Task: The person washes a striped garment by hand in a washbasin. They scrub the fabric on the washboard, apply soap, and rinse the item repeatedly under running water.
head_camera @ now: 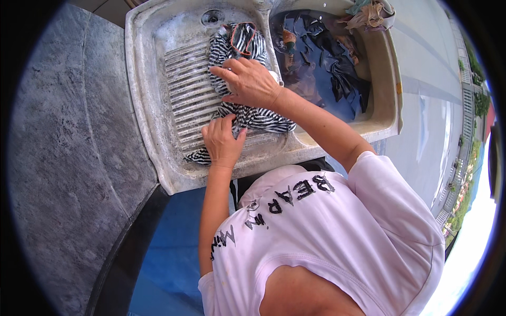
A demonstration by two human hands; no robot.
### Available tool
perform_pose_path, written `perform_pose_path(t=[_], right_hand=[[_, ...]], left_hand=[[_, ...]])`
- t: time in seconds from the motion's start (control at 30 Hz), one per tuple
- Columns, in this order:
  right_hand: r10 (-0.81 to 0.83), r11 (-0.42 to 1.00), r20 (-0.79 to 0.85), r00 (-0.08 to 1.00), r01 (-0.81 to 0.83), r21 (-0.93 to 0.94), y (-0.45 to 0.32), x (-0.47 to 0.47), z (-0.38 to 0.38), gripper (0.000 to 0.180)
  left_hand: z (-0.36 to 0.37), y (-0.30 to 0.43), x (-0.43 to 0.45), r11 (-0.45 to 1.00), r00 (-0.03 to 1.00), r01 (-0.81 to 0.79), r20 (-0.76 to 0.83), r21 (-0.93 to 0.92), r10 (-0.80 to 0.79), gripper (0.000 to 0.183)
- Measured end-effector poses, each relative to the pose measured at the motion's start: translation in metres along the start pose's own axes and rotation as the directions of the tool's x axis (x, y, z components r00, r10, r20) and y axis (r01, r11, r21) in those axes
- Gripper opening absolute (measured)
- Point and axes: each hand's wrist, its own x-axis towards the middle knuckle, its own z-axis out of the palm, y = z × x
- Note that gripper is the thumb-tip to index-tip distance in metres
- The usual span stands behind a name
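A black-and-white striped garment [272,120] with orange-red trim lies bunched on the ribbed washboard [189,94] of a worn stone laundry sink. My left hand [223,140] presses and grips its lower part, fingers and thumb in the cloth. Above it, my right hand [253,83] lies over the middle of the garment, curled around a white object [274,77], perhaps a brush. The palm and fingers hide most of that object. A striped end of cloth [199,157] lies near the sink's front edge, left of my left wrist.
To the right, a basin [379,94] holds bluish water with dark clothes [340,75] and an orange patterned item [289,37] soaking. Several pale cloths [367,15] hang on its far rim. The drain [212,17] is at the washboard's far end. A grey wall or slab [67,138] borders the left.
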Motion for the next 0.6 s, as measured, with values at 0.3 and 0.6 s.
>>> perform_pose_path(t=[0.3, 0.6], right_hand=[[0.046, 0.965, -0.116, 0.992, -0.075, -0.252, 0.11, 0.096, 0.066, 0.041], [-0.249, 0.964, 0.03, 0.968, 0.245, 0.101, -0.001, 0.016, 0.008, 0.043]], left_hand=[[0.029, 0.016, -0.009, 0.981, 0.992, 0.11, -0.035, -0.161, -0.117, 0.028], [0.017, 0.012, -0.021, 0.943, 0.996, 0.085, -0.001, -0.322, -0.09, 0.025]])
